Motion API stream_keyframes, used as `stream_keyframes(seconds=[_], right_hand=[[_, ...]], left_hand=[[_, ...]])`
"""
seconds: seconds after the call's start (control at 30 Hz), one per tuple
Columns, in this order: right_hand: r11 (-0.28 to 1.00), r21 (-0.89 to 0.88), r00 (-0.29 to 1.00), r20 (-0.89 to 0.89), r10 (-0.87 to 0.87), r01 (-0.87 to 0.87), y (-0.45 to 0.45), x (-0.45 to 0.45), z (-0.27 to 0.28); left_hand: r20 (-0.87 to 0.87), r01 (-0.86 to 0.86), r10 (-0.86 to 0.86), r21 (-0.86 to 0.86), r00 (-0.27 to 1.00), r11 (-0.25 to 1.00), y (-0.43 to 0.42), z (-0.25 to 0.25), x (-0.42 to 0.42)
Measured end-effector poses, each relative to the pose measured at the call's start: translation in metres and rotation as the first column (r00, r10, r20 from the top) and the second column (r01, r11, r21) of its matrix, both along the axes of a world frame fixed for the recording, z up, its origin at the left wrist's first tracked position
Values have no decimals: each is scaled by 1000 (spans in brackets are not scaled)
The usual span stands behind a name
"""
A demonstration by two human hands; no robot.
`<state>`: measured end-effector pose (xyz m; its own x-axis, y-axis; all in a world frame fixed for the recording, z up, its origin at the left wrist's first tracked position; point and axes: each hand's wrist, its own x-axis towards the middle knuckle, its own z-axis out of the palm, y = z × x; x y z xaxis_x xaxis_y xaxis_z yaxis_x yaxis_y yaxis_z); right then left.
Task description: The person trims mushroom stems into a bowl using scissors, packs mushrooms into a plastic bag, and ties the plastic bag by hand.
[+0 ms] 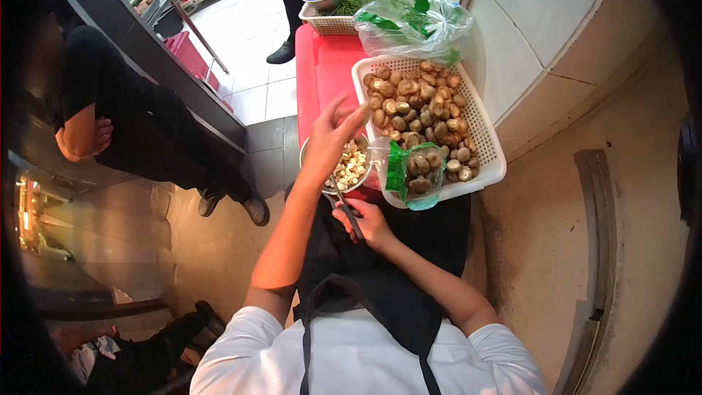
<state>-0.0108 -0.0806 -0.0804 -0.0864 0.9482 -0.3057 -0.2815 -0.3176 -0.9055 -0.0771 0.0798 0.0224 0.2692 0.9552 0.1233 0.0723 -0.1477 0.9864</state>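
Two bare hands working. Left hand [330,137], blurred, is reaching over the metal bowl [305,152] of pale chopped pieces [349,168], fingers spreading open; right hand [371,225] is gripping a dark-handled knife [351,218]. Shiitake mushrooms [424,106] are filling the white basket [491,148]. Apparently mid-reach; grasping calls for pinching.

Your dark-handled knife [351,221], held slanting in your right hand [371,228], its blade at the rim of the round bowl [302,152] of pale cut pieces [351,167]; whole brown mushrooms [420,102] heaped in the basket [491,148] alongside
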Motion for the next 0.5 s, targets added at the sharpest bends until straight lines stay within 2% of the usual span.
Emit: stream_keyframes(seconds=[0.1, 0.17, 0.2, 0.27, 0.3, 0.33, 0.37, 0.4, 0.5], right_hand=[[994, 106, 993, 115, 15, -27, -1, 6, -2], [973, 231, 973, 225, -46, -7, -7, 10, 2], [983, 181, 972, 232, -28, -15, -10, 15, 7], [990, 122, 966, 256, 36, -69, -11, 24, -17], [989, 95, 960, 268, 82, -112, -10, 26, -34], [978, 203, 966, 259, -11, -44, -15, 20, -50], [951, 308, 964, 247, -101, 21, -20, 15, -65], [956, 292, 967, 236, -99, 27, -21, 11, -79], [921, 385, 965, 259, -44, -62, -17, 12, -64]], left_hand=[[-115, -18, 44, 219, 992, 975, -10, 40, 33], [-187, 98, -40, 317, 982, 943, -28, 64, 38], [-189, 234, -182, 307, 965, 922, -40, 63, 41], [-523, 561, -290, 488, 801, 669, -64, 63, 44], [-620, 680, -338, 470, 708, 563, -72, 50, 53], [-821, 782, -208, 382, 532, 492, -80, 31, 59], [-742, 706, -57, 608, 668, 362, -81, -14, 61], [-884, 848, 184, 466, 430, 252, -90, -8, 64], [-818, 730, 277, 576, 505, 369, -90, -24, 80]])
